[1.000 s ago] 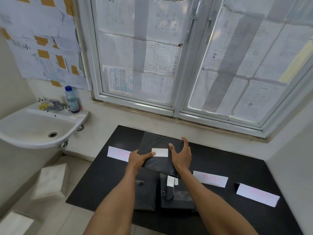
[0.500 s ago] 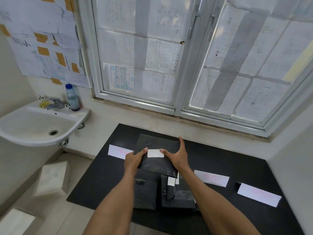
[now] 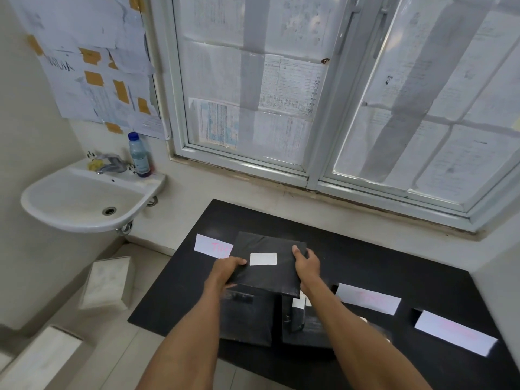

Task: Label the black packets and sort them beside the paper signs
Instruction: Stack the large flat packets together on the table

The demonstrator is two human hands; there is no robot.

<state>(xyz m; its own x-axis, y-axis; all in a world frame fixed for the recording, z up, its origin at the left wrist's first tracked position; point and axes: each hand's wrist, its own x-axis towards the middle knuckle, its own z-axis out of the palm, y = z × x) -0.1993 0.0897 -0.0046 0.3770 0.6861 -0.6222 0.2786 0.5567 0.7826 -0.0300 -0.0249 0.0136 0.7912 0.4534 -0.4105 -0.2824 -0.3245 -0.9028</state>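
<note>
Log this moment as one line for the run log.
step: sorting | both hands hold labelled black packet | left hand | right hand | over leftmost paper sign | more packets below

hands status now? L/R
Left hand: closed on the left edge of the packet.
Right hand: closed on the packet's right edge.

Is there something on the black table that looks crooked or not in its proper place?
Mostly tidy. The held packet, gripped by the left hand and right hand, sits tilted and covers one end of the far-left paper sign. The white label looks straight. The two other signs lie uncovered.
</note>
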